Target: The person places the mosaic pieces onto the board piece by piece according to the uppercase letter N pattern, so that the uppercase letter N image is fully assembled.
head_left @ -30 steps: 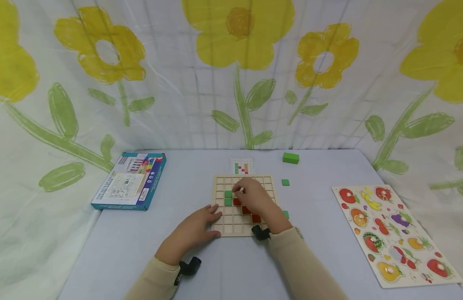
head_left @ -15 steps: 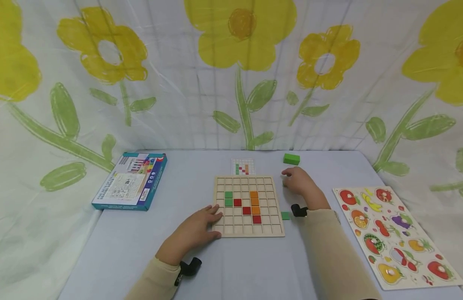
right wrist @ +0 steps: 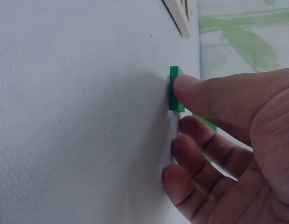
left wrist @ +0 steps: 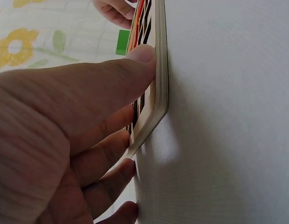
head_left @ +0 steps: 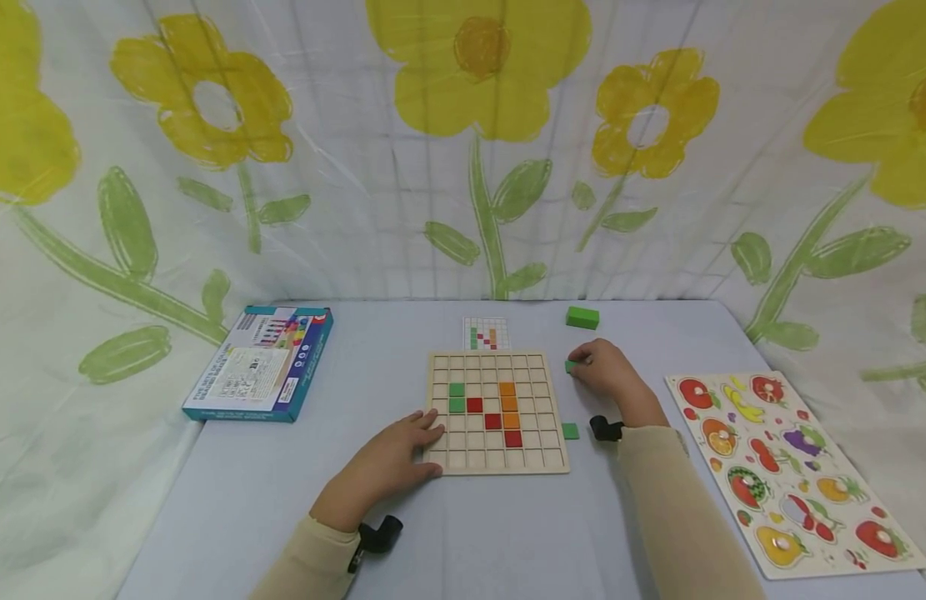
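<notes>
A wooden grid board [head_left: 463, 458] lies mid-table, with two green tiles, three red tiles and three orange tiles in its squares. My left hand [head_left: 391, 457] rests at the board's left edge, fingers spread; up close, its thumb [left wrist: 142, 53] touches the rim. To the right of the board, my right hand [head_left: 607, 375] is low over the table, thumb and fingers pinching a small green tile [right wrist: 173, 88]. The rest of that tile is hidden by the thumb. Another green tile [head_left: 571, 431] lies against the board's right edge.
Behind the board lies a pattern card [head_left: 486, 332] printed with coloured squares. A green block [head_left: 583, 317] stands at the back right. At left is a blue game box [head_left: 256, 367]; at right, a fruit puzzle board [head_left: 788, 475]. A flowered curtain hangs behind.
My right hand has left the board and moved right, past it, to the loose green tile, which it now grips. The orange tiles have come into sight. My left hand has stayed put.
</notes>
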Tool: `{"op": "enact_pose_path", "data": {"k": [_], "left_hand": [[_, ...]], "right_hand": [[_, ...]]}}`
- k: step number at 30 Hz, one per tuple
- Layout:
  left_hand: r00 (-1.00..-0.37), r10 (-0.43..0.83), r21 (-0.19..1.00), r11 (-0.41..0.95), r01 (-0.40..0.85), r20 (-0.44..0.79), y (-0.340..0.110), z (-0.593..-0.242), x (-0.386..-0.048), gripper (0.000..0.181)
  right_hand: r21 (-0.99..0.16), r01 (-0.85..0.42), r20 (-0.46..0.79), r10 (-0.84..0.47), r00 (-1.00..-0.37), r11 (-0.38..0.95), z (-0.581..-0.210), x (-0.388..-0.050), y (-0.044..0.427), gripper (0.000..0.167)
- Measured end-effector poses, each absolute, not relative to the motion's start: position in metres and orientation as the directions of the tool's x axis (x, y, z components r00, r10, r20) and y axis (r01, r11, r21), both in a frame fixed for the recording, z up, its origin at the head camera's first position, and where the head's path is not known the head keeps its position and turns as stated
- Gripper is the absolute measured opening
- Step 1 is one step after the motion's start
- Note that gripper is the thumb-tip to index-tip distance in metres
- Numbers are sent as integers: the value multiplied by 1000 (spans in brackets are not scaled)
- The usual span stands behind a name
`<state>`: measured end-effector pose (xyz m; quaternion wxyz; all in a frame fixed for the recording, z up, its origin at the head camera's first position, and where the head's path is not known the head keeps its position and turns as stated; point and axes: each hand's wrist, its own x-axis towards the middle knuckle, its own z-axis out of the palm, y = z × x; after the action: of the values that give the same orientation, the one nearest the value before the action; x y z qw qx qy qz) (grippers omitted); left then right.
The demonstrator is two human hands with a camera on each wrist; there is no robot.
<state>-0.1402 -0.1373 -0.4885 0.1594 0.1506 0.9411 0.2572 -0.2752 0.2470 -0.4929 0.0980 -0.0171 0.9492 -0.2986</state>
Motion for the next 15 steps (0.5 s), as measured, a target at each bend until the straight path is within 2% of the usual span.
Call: {"op": "enact_pose_path", "data": {"k": [4, 9, 12, 15], "left_hand": [[-904, 367, 537, 819, 201, -221, -137, -489, -139, 67], [-901, 371, 547, 813, 199, -224, -138, -489, -139, 67], [-902, 370, 549, 812, 197, -224, -138, -490, -139, 67], [-901, 371, 548, 813, 198, -225, -138, -491, -140, 67]], "right_hand": [[-584, 45, -170, -68, -983, 810, -494, -273, 246, 21], [-594, 29, -95, -34, -995, 804, -488, -259, 229, 13], [-617, -24, -49, -69, -996, 787, -481, -245, 204, 9], [-649, -90, -48, -158, -986, 756, -477, -231, 172, 6]]}}
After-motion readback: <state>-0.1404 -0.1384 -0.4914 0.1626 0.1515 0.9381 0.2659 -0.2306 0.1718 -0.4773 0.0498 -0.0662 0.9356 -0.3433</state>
